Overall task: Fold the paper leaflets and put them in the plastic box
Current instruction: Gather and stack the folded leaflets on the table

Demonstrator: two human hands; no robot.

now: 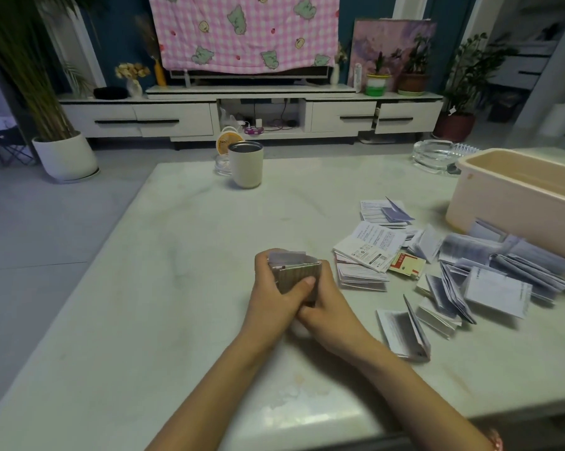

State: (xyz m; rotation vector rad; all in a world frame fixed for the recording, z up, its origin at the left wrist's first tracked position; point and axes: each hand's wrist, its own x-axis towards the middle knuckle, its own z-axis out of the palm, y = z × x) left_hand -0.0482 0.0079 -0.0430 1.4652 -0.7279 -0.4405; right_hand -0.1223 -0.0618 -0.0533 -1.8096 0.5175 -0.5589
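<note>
Both hands meet at the middle of the table around one small folded leaflet [295, 271]. My left hand [274, 294] wraps it from the left with the thumb pressed across its front. My right hand [331, 304] grips it from the right and below. Several more paper leaflets [369, 247], some folded and some half open, lie scattered to the right. The beige plastic box [489, 206] stands open at the right edge of the table, behind the pile; its inside is mostly hidden.
A pale marble-look table [183, 288] carries a cream cup [246, 164] at the back centre and a glass ashtray [435, 156] behind the box. One leaflet [403, 333] stands half open near my right forearm. A TV cabinet and potted plants stand beyond.
</note>
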